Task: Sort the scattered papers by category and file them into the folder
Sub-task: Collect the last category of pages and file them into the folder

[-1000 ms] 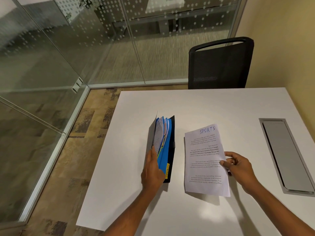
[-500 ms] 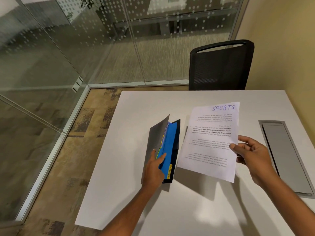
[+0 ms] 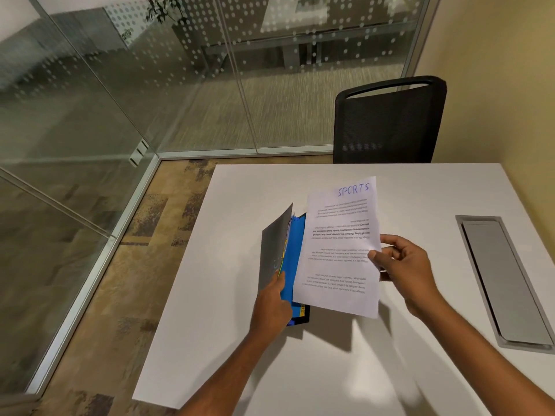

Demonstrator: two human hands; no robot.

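SPORTS sheet (image 3: pixel 339 250), pinched in right grip (image 3: pixel 405 265), has been brought over the folder (image 3: pixel 274 250) held open by left grip (image 3: pixel 270 307)

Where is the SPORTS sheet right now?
Head view, centre: the SPORTS sheet is pinched in the right hand, held above the table, overlapping the open folder on its left.

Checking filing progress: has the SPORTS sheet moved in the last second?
Yes. The SPORTS sheet, pinched by the right hand, has risen off the white table and shifted left, away from the grey cable hatch, over the folder.
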